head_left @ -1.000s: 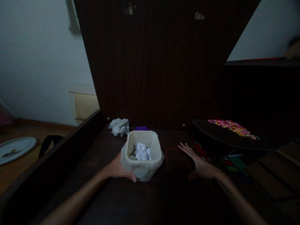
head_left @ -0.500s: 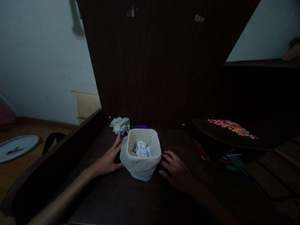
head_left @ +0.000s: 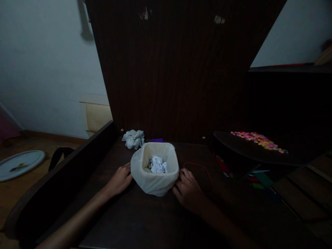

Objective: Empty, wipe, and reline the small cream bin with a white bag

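A small cream waste bin (head_left: pixel 160 175) with rounded corners stands upright on the dark wooden surface. A thin white plastic bag (head_left: pixel 153 188) is wrapped round its outside and puffs out on the left. Crumpled white paper (head_left: pixel 157 165) lies at the bottom of the bin. My left hand (head_left: pixel 119 180) is closed at the bag's left side, its fingertips partly hidden behind the plastic. Against the right side, my right hand (head_left: pixel 188 188) has its fingers bent and closed on the bag, just below the rim.
A crumpled pale plastic bag (head_left: pixel 133 139) lies behind the bin, beside a purple item (head_left: pixel 157 140). An upright dark panel (head_left: pixel 171 76) closes off the back. Colourful small pieces (head_left: pixel 258 141) cover part of a dark shelf at right. A reddish cord (head_left: pixel 201 166) curves near my right hand.
My left hand has drawn back and its spread fingers have closed at the bag. The bag bulges further left and its lower edge sits higher. My right hand's fingers have curled inward.
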Available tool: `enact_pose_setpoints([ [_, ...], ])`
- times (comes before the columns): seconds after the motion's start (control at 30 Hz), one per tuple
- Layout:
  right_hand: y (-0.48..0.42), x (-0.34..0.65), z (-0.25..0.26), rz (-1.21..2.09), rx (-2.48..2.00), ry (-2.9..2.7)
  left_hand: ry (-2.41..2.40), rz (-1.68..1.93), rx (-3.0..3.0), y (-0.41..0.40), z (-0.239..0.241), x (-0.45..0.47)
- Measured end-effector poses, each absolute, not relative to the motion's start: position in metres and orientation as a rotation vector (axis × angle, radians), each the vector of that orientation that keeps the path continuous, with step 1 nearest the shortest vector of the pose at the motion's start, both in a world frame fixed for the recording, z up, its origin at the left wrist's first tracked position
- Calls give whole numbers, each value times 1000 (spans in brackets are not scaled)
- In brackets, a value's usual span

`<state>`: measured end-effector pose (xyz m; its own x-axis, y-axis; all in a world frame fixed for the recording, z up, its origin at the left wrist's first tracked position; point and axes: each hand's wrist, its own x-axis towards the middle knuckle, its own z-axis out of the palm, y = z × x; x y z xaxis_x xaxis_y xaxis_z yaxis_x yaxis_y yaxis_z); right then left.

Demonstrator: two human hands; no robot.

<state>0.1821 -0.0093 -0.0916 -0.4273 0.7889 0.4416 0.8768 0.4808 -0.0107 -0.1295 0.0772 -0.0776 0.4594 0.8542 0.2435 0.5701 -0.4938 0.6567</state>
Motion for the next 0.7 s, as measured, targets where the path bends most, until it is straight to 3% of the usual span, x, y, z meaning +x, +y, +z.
enact_pose_setpoints([
  [0.3,-21,179,-97,-96,-1372,-2385,1088,814,2194,67,-70,-126],
  [0.7,-35,185,-79,604,-1525,-1954,1162,1103,2102,59,-75,-128],
])
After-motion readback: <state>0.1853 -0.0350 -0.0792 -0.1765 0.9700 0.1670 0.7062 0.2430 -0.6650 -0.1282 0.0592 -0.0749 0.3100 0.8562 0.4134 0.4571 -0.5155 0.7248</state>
